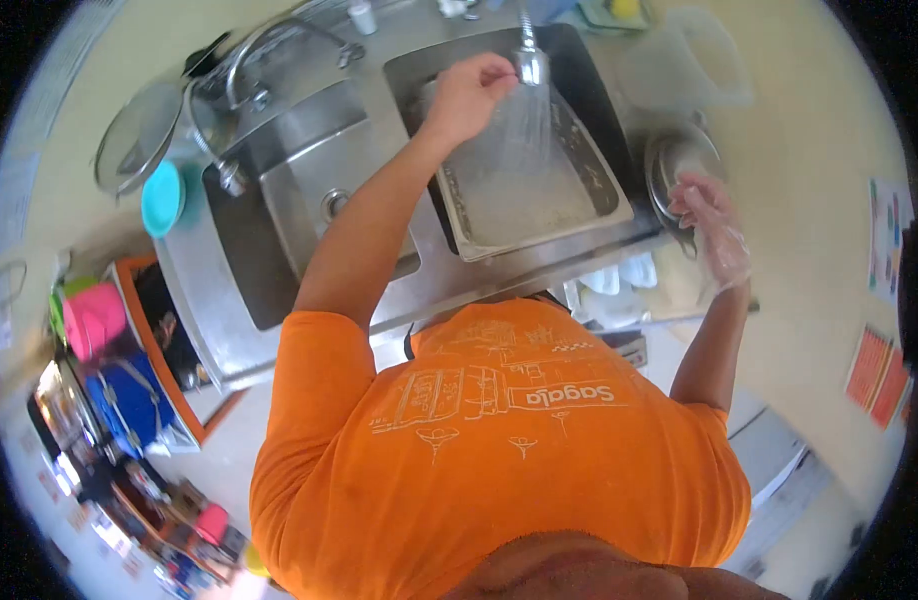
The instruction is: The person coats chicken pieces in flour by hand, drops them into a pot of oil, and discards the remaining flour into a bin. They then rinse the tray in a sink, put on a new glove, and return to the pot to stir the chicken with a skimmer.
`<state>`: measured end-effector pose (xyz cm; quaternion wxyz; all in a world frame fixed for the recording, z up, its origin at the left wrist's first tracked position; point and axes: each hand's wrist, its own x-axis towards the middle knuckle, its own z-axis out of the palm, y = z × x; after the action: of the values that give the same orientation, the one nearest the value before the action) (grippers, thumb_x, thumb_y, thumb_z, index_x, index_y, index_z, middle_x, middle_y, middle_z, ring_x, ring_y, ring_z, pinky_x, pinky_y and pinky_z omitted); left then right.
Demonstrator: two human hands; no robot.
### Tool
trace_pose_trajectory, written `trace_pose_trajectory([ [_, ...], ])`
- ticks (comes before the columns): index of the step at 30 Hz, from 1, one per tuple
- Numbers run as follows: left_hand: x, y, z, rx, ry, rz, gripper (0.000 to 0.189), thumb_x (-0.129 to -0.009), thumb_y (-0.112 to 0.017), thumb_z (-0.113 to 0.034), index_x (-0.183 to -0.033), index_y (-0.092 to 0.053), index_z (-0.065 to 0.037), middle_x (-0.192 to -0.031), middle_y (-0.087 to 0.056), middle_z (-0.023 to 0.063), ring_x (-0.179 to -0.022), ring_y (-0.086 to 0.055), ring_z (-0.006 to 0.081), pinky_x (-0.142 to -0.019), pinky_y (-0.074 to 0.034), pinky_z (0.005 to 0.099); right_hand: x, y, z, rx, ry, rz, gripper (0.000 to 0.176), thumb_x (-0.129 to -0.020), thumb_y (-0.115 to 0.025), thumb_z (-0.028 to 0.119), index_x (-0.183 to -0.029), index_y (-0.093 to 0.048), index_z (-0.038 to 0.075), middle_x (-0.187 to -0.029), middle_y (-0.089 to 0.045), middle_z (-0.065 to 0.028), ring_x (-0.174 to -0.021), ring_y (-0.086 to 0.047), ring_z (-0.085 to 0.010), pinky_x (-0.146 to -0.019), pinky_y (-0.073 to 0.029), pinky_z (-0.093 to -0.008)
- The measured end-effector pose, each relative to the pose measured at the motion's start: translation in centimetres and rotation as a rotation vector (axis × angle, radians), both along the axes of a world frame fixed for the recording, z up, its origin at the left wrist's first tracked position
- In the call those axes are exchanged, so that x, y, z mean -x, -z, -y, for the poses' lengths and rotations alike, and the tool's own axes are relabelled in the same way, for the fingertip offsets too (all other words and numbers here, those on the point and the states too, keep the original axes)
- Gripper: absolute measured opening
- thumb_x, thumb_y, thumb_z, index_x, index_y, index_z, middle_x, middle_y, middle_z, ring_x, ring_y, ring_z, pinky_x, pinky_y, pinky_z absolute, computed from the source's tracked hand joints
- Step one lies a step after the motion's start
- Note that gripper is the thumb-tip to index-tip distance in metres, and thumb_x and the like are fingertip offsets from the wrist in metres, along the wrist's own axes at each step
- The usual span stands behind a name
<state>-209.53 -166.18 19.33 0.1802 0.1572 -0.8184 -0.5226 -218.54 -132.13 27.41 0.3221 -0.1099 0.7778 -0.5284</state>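
My bare left hand (469,95) is over the right sink basin, its fingers pinched together beside the metal spray head (532,66). Whatever those fingers hold, if anything, is too small to name. Water sprays down into a rectangular metal pan (524,195) tilted in the basin, with whitish residue on its inner walls. A clear, loose plastic glove covers my right hand (711,220). Its fingers are curled in front of a round metal pot or lid (679,160) on the counter at the right; what they hold, if anything, is unclear.
Left of the pan is another sink basin (314,185) with a curved faucet (279,35). A turquoise bowl (163,198) and a glass lid (139,140) are at the far left. A translucent container (689,60) stands at the back right.
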Motion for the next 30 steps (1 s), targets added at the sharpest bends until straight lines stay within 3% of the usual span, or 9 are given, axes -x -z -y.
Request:
trace_pose_trajectory([
  [3, 0.8, -0.4, -0.7, 0.010, 0.038, 0.054, 0.015, -0.076, -0.064, -0.015, -0.086, -0.064, -0.003, -0.076, -0.066, 0.0094, -0.071, -0.062, 0.0175, -0.068, -0.048, 0.0295, -5.9, 0.1, -5.2, -0.025, 0.169, 0.015, 0.036, -0.083, -0.060, 0.028, -0.109, -0.055, 0.003, -0.091, -0.061, -0.0057, -0.080, -0.056, -0.0123, -0.068, -0.040, -0.0248],
  [11, 4.6, 4.0, -0.1, 0.010, 0.225, -0.015, 0.020, -0.077, -0.063, -0.020, -0.088, -0.066, -0.003, -0.078, -0.067, 0.0095, -0.070, -0.063, 0.0169, -0.067, -0.047, 0.0275, -22.8, 0.9, -12.3, -0.069, 0.607, 0.204, 0.036, -0.082, -0.060, 0.028, -0.108, -0.055, 0.004, -0.089, -0.060, -0.0058, -0.077, -0.056, -0.0129, -0.066, -0.041, -0.0251],
  [15, 2.5, 3.0, -0.7, 0.020, 0.274, 0.082, 0.025, -0.083, -0.058, -0.023, -0.092, -0.065, 0.000, -0.076, -0.066, 0.0086, -0.069, -0.061, 0.0134, -0.066, -0.046, 0.0256, -28.9, 1.5, -14.0, -0.030, 0.742, 0.216, 0.032, -0.082, -0.059, 0.025, -0.107, -0.056, 0.005, -0.089, -0.060, -0.0055, -0.078, -0.056, -0.0132, -0.064, -0.042, -0.0248],
  [17, -0.2, 1.4, -2.0, -0.055, 0.297, 0.168, 0.023, -0.086, -0.054, -0.013, -0.103, -0.059, 0.003, -0.090, -0.065, 0.0088, -0.078, -0.061, 0.0140, -0.071, -0.048, 0.0252, -31.7, 1.9, -15.2, 0.014, 0.782, 0.223, 0.030, -0.082, -0.059, 0.023, -0.106, -0.056, 0.006, -0.089, -0.060, -0.0056, -0.077, -0.057, -0.0136, -0.063, -0.042, -0.0248],
  [20, -3.8, 2.9, -3.5, -0.168, 0.303, 0.158, 0.025, -0.087, -0.054, -0.013, -0.107, -0.057, 0.002, -0.094, -0.063, 0.0076, -0.079, -0.060, 0.0137, -0.070, -0.048, 0.0243, -36.0, 3.3, -17.3, 0.064, 0.824, 0.225, 0.029, -0.081, -0.059, 0.021, -0.106, -0.055, 0.006, -0.088, -0.060, -0.0058, -0.076, -0.057, -0.0139, -0.063, -0.042, -0.0250],
  [25, -11.4, 3.0, -12.2, -0.098, 0.281, 0.110, 0.021, -0.088, -0.053, -0.013, -0.103, -0.058, 0.000, -0.089, -0.061, 0.0046, -0.074, -0.057, 0.0109, -0.067, -0.046, 0.0231, -45.1, 5.9, -23.1, 0.135, 0.896, 0.240, 0.039, -0.080, -0.059, 0.030, -0.109, -0.054, 0.004, -0.090, -0.060, -0.0076, -0.078, -0.057, -0.0159, -0.063, -0.043, -0.0272],
  [30, -18.5, 3.2, -26.0, -0.115, 0.345, -0.075, 0.016, -0.088, -0.054, -0.013, -0.100, -0.059, -0.002, -0.085, -0.061, 0.0039, -0.072, -0.055, 0.0092, -0.065, -0.045, 0.0231, -56.4, 4.1, -33.3, -0.091, 0.932, 0.241, 0.047, -0.082, -0.057, 0.034, -0.117, -0.051, 0.003, -0.104, -0.058, -0.0089, -0.085, -0.057, -0.0164, -0.068, -0.045, -0.0292],
])
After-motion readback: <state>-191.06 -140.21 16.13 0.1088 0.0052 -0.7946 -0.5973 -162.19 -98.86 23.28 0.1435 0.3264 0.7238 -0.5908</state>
